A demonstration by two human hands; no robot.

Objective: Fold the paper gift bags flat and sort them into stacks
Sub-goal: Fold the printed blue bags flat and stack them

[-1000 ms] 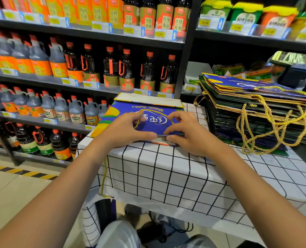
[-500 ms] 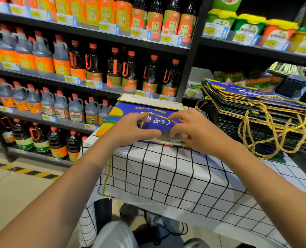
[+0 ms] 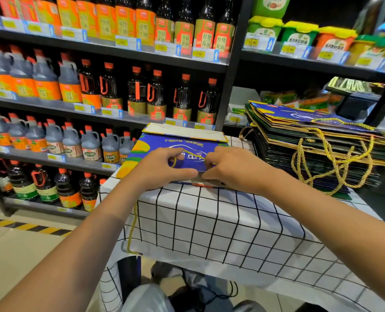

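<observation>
From the head camera, a blue paper gift bag [image 3: 155,143] with yellow and orange patches lies flat on the bench [image 3: 209,221], at the bench's far left part, with its pale folded bottom panel turned up along the far edge. The bench wears a white cloth with a black grid.

The left hand [image 3: 162,170] rests on the near edge of the bag, fingers curled, its grip closed on the near edge of the bag with the thumb tip pointing toward the other hand. The right hand [image 3: 234,170] lies just beside it on the same near edge, fingers bent down onto the paper and pinching there; how much paper lies inside either grip is hidden by the hands themselves. The two thumbs nearly meet. A gold cord handle [image 3: 188,153] of the bag runs across the blue face between the two hands, and another loop of gold cord [image 3: 133,228] hangs down over the left edge of the bench.

To the right, on the same bench and apart from the blue bag, stands a tall stack of flattened bags [image 3: 322,145], dark ones below and a blue one on top, with gold cord handles spilling down its near side.

Behind the bench, store shelves [image 3: 110,50] hold rows of dark sauce bottles [image 3: 157,95] with orange caps and grey jugs, with price tags along the shelf edges. The floor [image 3: 18,248] at lower left is pale tile with a yellow and black stripe.
</observation>
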